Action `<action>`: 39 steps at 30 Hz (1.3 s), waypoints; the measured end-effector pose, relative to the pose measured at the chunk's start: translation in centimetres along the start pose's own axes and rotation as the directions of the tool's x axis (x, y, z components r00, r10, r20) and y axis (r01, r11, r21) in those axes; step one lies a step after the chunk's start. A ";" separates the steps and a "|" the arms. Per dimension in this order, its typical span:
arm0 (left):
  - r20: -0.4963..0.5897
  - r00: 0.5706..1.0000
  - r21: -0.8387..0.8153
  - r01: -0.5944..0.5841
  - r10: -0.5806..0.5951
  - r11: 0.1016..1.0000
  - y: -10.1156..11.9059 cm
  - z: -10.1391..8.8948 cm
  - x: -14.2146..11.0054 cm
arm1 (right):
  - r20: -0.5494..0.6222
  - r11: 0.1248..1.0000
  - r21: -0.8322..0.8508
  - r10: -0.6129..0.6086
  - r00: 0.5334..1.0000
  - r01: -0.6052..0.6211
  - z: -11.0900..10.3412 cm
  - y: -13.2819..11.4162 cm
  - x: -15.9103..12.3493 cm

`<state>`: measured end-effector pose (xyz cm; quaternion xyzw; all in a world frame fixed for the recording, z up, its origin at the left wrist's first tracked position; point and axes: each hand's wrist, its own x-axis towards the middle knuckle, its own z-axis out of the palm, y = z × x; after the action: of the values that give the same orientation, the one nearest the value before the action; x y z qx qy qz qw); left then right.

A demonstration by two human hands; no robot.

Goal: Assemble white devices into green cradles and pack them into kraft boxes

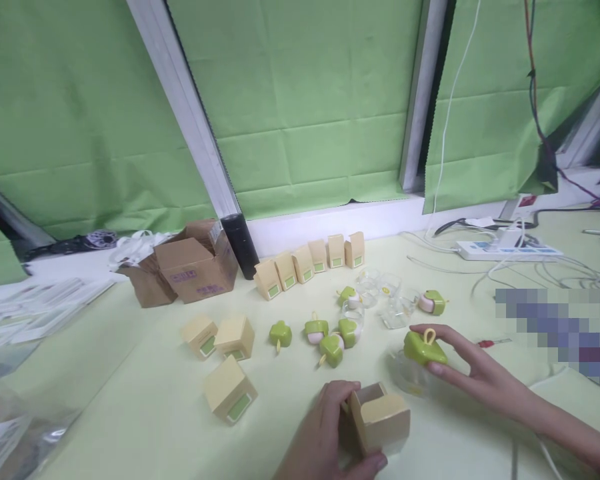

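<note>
In my left hand [333,437] is a small tan carton [387,427], gripped by its side with its top flap up and its inside partly showing. My right hand [473,373] pinches a green lid [424,348] with a yellow loop, over a clear plastic cup [411,379]; whether lid and cup are joined I cannot tell. Left of it lie several more green lids [333,350], some with pale pink undersides. Behind them stand clear cups [396,312] in a loose group, and another green lid [433,302] lies to their right.
Several open tan cartons [304,262] stand in a row at the back. Closed cartons [230,388] sit at the left. Further back are a brown cardboard box [197,270] and a black cylinder [240,247]. A power strip [510,251], cables and a red-handled tool [486,344] are at right.
</note>
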<state>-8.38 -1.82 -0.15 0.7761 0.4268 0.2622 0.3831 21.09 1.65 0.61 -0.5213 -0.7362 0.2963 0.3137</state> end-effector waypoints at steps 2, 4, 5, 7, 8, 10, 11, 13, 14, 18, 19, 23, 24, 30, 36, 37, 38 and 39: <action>-0.006 1.000 0.003 -0.005 0.005 1.000 -0.1 0.0 0.0 | -0.003 1.000 -0.010 -0.015 1.000 0.015 0.6 0.0 -0.1; -0.010 1.000 0.001 -0.004 0.004 1.000 -0.1 0.0 -0.1 | 0.014 0.999 -0.028 -0.035 0.999 0.036 1.1 0.1 -0.2; -0.012 1.000 0.000 -0.007 0.007 1.000 0.0 0.0 -0.1 | 0.024 0.998 -0.038 -0.043 0.999 0.044 1.2 0.0 -0.3; -0.018 1.000 0.000 -0.016 0.016 1.000 0.0 0.0 -0.1 | 0.039 0.997 -0.051 -0.056 0.998 0.058 1.2 -0.2 -0.3; -0.018 1.000 0.000 -0.017 0.017 1.000 0.0 -0.1 -0.1 | 0.044 0.996 -0.053 -0.063 0.997 0.065 1.2 -0.4 -0.3; -0.011 1.000 -0.002 -0.008 0.008 1.000 0.0 -0.1 -0.1 | 0.069 0.994 -0.054 -0.086 0.994 0.090 1.2 -0.8 -0.3; -0.005 1.000 -0.003 -0.001 0.001 1.000 0.0 -0.1 -0.1 | 0.085 0.993 -0.058 -0.099 0.991 0.104 1.1 -1.0 -0.3; 0.007 1.000 -0.006 0.006 -0.006 1.000 -0.1 0.0 -0.1 | 0.119 0.989 -0.079 -0.116 0.986 0.126 1.1 -1.2 -0.2; 0.009 1.000 -0.006 0.004 -0.004 1.000 -0.2 0.1 -0.1 | 0.132 0.986 -0.098 -0.118 0.984 0.131 1.0 -1.3 -0.2; 0.006 1.000 -0.018 -0.016 0.017 1.000 -0.1 0.1 -0.1 | 0.165 0.970 -0.204 -0.102 0.981 0.135 0.3 -1.5 -0.3; 0.007 1.000 -0.027 -0.015 0.015 1.000 -0.1 0.1 -0.1 | 0.175 0.967 -0.216 -0.101 0.979 0.138 0.1 -1.5 -0.2; -0.002 0.999 -0.085 0.033 -0.033 0.996 0.0 0.1 -0.3 | 0.143 0.991 -0.096 -0.079 0.987 0.093 0.1 -2.4 0.8; -0.002 0.999 -0.098 0.046 -0.047 0.994 0.0 0.1 -0.3 | 0.102 0.998 -0.019 -0.063 0.993 0.065 0.4 -2.9 1.2; -0.099 0.989 -0.130 0.096 -0.109 0.987 0.2 0.0 -0.1 | 0.235 0.901 0.434 -0.131 0.963 0.016 1.9 -8.3 2.8; -0.155 0.984 -0.062 0.079 -0.088 0.995 0.3 -0.2 -0.4 | 0.394 0.976 0.209 -0.145 0.907 0.065 0.9 -9.7 2.7; -0.153 0.985 -0.045 0.072 -0.078 0.996 0.1 -0.1 -0.5 | 0.411 0.976 0.212 -0.142 0.900 0.057 1.0 -9.5 2.7; -0.158 0.986 -0.033 0.056 -0.060 0.998 -0.1 0.0 -0.5 | 0.418 0.973 0.222 -0.150 0.896 0.060 1.1 -9.3 2.7; -0.169 0.985 -0.022 0.034 -0.037 0.999 -0.3 0.1 -0.6 | 0.420 0.970 0.233 -0.161 0.893 0.066 1.3 -9.1 2.6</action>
<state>-8.72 -2.28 -0.56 0.7397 0.4691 0.3244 0.3572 14.09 1.45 7.17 -0.3613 -0.7811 0.4632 0.2118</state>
